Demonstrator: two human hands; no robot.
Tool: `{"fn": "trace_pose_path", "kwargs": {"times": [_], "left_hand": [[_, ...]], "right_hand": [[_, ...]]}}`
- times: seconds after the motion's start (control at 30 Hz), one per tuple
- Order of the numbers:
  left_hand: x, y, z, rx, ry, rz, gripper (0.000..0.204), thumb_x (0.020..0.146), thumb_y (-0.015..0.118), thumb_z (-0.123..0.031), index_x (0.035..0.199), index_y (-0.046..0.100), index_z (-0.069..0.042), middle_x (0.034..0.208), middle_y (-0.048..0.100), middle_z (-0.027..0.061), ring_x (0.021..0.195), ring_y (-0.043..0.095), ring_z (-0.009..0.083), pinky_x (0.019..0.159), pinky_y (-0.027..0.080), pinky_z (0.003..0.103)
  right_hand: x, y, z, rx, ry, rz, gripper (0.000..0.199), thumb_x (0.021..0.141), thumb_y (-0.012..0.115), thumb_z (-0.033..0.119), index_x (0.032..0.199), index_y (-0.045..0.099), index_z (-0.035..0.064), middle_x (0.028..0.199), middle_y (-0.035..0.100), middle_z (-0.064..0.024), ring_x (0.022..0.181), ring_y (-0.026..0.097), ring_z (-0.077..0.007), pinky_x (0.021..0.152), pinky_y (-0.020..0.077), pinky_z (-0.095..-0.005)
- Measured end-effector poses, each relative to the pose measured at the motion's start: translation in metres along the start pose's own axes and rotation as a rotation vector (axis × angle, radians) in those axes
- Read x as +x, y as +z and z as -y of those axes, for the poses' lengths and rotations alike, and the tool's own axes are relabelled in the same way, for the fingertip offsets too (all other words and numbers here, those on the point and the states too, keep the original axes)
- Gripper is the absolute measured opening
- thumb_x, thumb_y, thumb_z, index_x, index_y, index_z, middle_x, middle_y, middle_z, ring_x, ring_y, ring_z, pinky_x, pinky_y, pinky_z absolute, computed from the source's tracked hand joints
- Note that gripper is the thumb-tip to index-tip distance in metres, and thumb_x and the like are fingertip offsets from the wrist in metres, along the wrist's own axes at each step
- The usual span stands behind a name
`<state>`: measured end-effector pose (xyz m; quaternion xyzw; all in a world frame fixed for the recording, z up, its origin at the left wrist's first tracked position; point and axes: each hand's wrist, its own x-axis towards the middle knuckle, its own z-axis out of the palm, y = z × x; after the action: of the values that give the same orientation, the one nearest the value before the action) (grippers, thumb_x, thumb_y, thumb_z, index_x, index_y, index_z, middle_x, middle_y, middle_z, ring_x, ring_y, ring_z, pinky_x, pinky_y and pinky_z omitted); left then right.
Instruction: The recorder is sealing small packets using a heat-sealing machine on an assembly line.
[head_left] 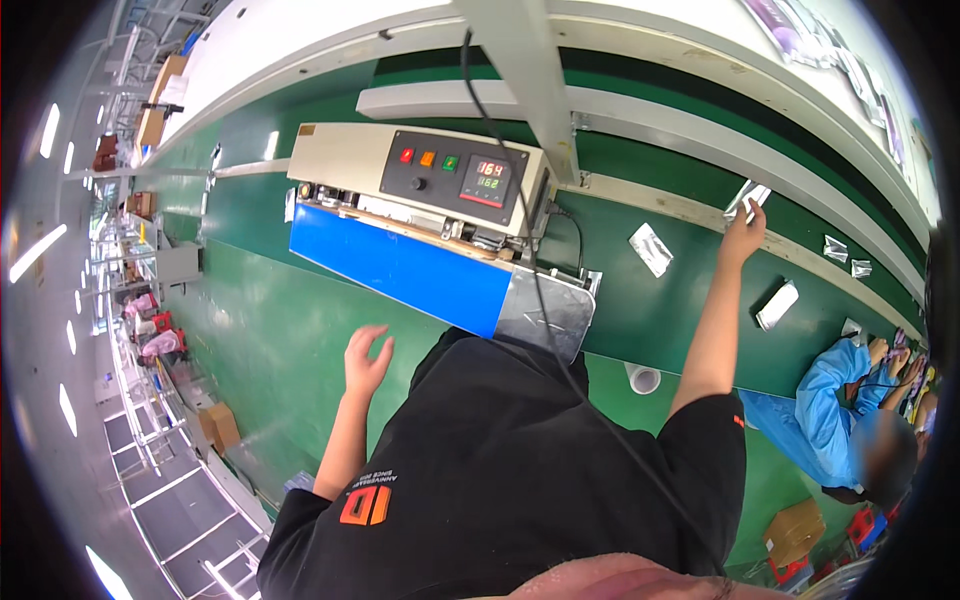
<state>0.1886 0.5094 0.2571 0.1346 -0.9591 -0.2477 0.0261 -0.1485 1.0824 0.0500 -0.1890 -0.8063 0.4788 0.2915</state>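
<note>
Right hand [742, 240] is stretched out to the upper right of the frame, its thumb and fingers at the lower end of a silver packet [747, 195] that lies by a pale rail [660, 210]. The fingertips seem to touch the packet, but they are too small in this view for me to tell whether they pinch it or only rest against it. Left hand [366, 362] is left of centre, over the green floor [270, 320], its fingers loosely bent and its thumb standing apart from them.

Nearest to the right hand, a flat silver pouch [651, 250] lies to its left on the dark green work surface [620, 310]. Below and to the right of that hand is a white and silver sachet [776, 304], and two small foil pieces [847, 258] lie farther toward the right edge.

At upper centre stands a beige machine [345, 160] with a dark control panel [440, 180], coloured buttons and a lit display. Along its front runs a blue bed [400, 270] ending in a bare metal plate [550, 310], close to the person's black shirt [540, 450]. A black cable [490, 110] hangs in front of the machine. At the lower right, a co-worker in a blue garment [828, 400] bends beside the same surface.
</note>
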Motion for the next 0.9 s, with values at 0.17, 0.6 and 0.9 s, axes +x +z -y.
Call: {"fn": "trace_pose_path", "kwargs": {"times": [0.17, 0.6, 0.9], "left_hand": [[0.074, 0.046, -0.086, -0.556, 0.054, 0.295, 0.022, 0.083, 0.063, -0.007, 0.105, 0.064, -0.003, 0.102, 0.061, 0.0116, 0.093, 0.062, 0.0194, 0.081, 0.049, 0.029], [0.093, 0.119, -0.083, -1.22, -0.375, 0.821, 0.021, 0.088, 0.062, -0.019, 0.096, 0.065, 0.001, 0.079, 0.062, 0.0012, 0.068, 0.054, 0.0063, 0.06, 0.044, 0.021], [0.107, 0.12, -0.06, -1.181, -0.36, 0.749, 0.022, 0.088, 0.061, -0.019, 0.1, 0.063, -0.001, 0.082, 0.064, 0.0029, 0.07, 0.058, 0.0086, 0.06, 0.047, 0.023]], "right_hand": [[-0.161, -0.035, 0.154, 0.65, 0.372, 0.166, 0.059, 0.079, 0.066, -0.001, 0.129, 0.035, 0.0027, 0.094, 0.053, -0.0039, 0.087, 0.055, -0.014, 0.074, 0.0487, -0.0239], [-0.328, -0.001, 0.275, 0.662, 0.939, 0.525, 0.018, 0.087, 0.061, 0.01, 0.102, 0.055, -0.0004, 0.091, 0.062, -0.0061, 0.08, 0.059, -0.0089, 0.069, 0.0476, -0.0211], [-0.346, 0.026, 0.284, 0.606, 0.953, 0.479, 0.012, 0.087, 0.061, 0.015, 0.087, 0.062, 0.0029, 0.079, 0.061, -0.0019, 0.068, 0.058, -0.0083, 0.059, 0.0469, -0.0224]]}}
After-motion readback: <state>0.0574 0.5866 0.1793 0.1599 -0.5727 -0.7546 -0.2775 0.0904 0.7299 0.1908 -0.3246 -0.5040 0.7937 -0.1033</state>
